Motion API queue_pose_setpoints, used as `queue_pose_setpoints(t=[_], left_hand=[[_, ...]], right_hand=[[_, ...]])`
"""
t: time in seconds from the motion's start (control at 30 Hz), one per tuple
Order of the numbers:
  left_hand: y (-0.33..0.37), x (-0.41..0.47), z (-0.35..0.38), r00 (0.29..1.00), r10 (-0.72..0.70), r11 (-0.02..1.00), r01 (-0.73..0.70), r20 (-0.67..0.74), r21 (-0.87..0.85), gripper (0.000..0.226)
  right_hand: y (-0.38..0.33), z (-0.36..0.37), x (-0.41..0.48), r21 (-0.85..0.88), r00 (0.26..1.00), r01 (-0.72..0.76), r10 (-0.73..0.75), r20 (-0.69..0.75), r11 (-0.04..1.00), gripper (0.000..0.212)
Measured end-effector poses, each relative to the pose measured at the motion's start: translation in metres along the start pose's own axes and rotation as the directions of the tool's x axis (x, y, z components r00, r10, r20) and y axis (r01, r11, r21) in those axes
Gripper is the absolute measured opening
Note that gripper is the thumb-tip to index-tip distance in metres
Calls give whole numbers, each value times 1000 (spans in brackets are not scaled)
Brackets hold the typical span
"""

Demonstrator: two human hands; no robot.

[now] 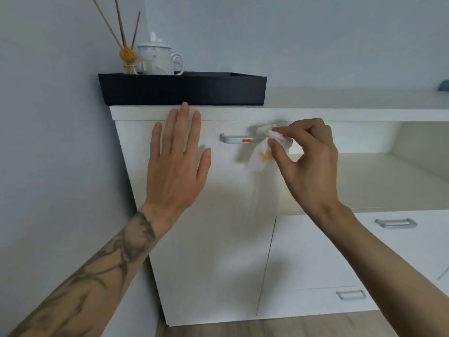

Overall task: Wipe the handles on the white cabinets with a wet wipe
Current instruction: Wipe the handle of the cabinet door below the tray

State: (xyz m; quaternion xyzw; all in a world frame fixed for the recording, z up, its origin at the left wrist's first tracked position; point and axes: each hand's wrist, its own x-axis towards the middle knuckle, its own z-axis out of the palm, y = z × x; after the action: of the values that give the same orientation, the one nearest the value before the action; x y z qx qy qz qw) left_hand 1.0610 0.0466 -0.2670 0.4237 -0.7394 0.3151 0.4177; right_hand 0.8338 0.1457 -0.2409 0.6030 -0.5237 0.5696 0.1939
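A tall white cabinet door (213, 227) carries a silver bar handle (234, 139) near its top, with an orange smear on the handle's right part. My right hand (308, 164) pinches a crumpled white wet wipe (266, 147), stained orange, against the handle's right end, which the wipe hides. My left hand (177, 161) lies flat on the door left of the handle, fingers straight and pointing up to the cabinet's top edge.
A black tray (184, 90) on the cabinet top holds a white teapot (158, 59) and a reed diffuser (128, 57). To the right lie an open shelf (364, 181) and lower drawers with two silver handles (395, 223), (351, 295). A grey wall (60, 142) stands at the left.
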Motion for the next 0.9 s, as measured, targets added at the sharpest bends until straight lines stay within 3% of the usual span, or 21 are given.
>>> queue_pose_setpoints(t=[0.2, 0.37, 0.53, 0.73, 0.9], left_hand=[[-17, 16, 40, 999, 5, 998, -2, -51, 59, 68], [-25, 17, 59, 990, 33, 995, -20, -138, 94, 70], [-27, 18, 65, 980, 42, 997, -29, -194, 68, 71], [-27, 18, 67, 978, 46, 997, -32, -203, 74, 72], [-26, 18, 68, 976, 53, 997, -39, -214, 68, 72]], right_hand=[[11, 19, 19, 21, 999, -33, 32, 42, 999, 21], [25, 29, 15, -29, 993, 116, -116, 17, 993, 7], [46, 25, 13, -17, 972, 234, -234, 27, 972, 22], [59, 36, 16, 29, 956, 294, -293, -25, 955, 16], [55, 38, 29, 99, 942, 321, -328, 69, 942, 16]])
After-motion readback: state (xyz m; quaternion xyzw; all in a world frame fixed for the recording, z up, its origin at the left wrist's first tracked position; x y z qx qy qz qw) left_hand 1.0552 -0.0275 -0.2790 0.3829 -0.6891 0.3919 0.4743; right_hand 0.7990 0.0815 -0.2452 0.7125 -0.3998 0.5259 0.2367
